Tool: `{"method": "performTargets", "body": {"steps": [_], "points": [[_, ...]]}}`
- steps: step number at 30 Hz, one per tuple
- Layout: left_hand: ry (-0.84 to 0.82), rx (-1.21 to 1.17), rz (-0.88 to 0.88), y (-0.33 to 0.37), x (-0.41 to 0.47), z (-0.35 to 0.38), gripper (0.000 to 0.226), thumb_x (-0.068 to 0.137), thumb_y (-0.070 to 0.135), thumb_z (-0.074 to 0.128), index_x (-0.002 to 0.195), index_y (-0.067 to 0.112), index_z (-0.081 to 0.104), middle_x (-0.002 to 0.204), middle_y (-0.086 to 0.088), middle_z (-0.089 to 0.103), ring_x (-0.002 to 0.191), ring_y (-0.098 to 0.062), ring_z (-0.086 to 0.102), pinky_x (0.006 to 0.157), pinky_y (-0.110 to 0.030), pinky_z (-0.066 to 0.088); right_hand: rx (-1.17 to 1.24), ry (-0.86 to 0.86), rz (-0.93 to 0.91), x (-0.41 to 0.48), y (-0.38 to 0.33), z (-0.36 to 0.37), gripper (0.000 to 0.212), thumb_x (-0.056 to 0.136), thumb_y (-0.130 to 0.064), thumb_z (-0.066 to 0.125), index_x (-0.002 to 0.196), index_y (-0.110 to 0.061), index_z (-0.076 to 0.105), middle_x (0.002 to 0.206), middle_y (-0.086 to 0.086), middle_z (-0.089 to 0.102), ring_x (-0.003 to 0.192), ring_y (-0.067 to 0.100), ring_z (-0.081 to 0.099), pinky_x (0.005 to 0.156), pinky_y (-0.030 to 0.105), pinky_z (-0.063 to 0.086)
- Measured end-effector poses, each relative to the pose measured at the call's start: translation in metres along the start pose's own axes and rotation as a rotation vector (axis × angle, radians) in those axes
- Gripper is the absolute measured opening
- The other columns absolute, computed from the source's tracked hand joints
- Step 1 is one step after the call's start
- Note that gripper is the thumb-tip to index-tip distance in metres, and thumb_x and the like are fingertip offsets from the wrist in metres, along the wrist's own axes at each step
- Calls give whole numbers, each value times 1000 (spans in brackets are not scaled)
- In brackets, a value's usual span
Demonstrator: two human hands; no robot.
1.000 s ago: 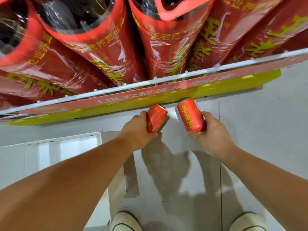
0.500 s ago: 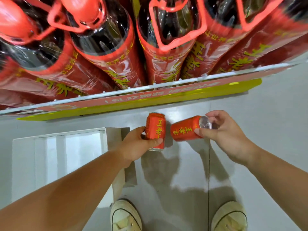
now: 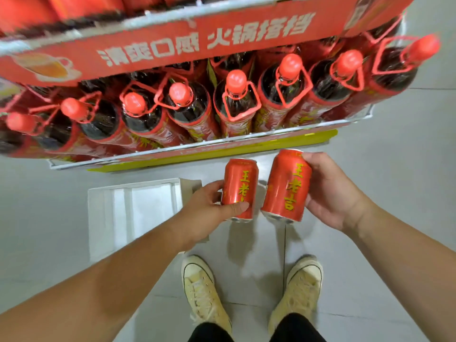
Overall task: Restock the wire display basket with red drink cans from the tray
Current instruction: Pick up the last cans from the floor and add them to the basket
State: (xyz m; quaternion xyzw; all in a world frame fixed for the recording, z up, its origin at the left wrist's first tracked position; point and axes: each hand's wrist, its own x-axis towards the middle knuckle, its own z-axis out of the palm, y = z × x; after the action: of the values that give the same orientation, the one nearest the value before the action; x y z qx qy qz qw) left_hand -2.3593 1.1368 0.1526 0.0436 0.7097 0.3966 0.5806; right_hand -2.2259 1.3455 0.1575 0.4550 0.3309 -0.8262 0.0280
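**Two cans in hand, below the display**

Left hand (image 3: pixel 209 211) wrapped around a red can (image 3: pixel 238 187), thumb across its lower front; right hand (image 3: pixel 330 191) closed around a second can (image 3: pixel 287 185), fingers behind, thumb side hidden; both cans roughly upright, long axes running top to bottom, tops tipped a little away from the person; the two sit just beside each other, barely apart.

White tray (image 3: pixel 133 213) on the floor to the left, below the left forearm; looks bare where it shows.

Wire shelf (image 3: pixel 222 143) of large bottles (image 3: pixel 237 99) lies ahead and above the cans; a higher tier behind the red banner (image 3: pixel 197 38) is blurred; whether the basket for cans is up there, cannot tell.

Judgement: the cans must travel up and forward; the two hands are about equally near, the right can slightly higher.
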Motion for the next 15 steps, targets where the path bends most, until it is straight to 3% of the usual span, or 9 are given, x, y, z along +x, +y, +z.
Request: {"method": "performTargets", "body": {"steps": [4,7,9,13,15], "points": [[-5,-5,53,51,-53,4,76,65,40,86,135,27,59,119,0,74,109,-18,71,104,-44,53,-21,28,45,-58,-39,35,60,96,-49,52,132,-3,61,110,17,65,87,25,68,69,37,62],[-20,-39,87,92,-98,5,65,71,38,86,131,28,63,118,-1,75,110,-21,71,106,-48,51,-34,46,37,-104,-73,61,52,99,-53,48,120,-11,70,104,13,73,82,22,72,70,36,63],[-51,-55,118,123,-134,5,51,84,25,83,131,25,64,118,-2,76,110,-22,72,106,-45,51,-24,50,31,-136,-97,75,53,99,-55,48,117,-10,70,101,14,75,82,25,73,74,40,63],[-51,-127,192,185,-214,-1,54,84,12,81,133,19,60,117,-5,76,105,-18,74,83,-23,57,-43,74,-44,-211,-155,107,57,96,-61,49,115,-11,70,95,15,76,82,28,73,76,42,61],[-43,-147,243,218,-256,-5,58,78,16,80,133,16,60,118,-9,76,102,-18,74,80,-21,56,-84,29,-125,-252,-184,126,59,86,-66,59,122,-20,68,103,7,76,87,20,73,75,37,61]]}}
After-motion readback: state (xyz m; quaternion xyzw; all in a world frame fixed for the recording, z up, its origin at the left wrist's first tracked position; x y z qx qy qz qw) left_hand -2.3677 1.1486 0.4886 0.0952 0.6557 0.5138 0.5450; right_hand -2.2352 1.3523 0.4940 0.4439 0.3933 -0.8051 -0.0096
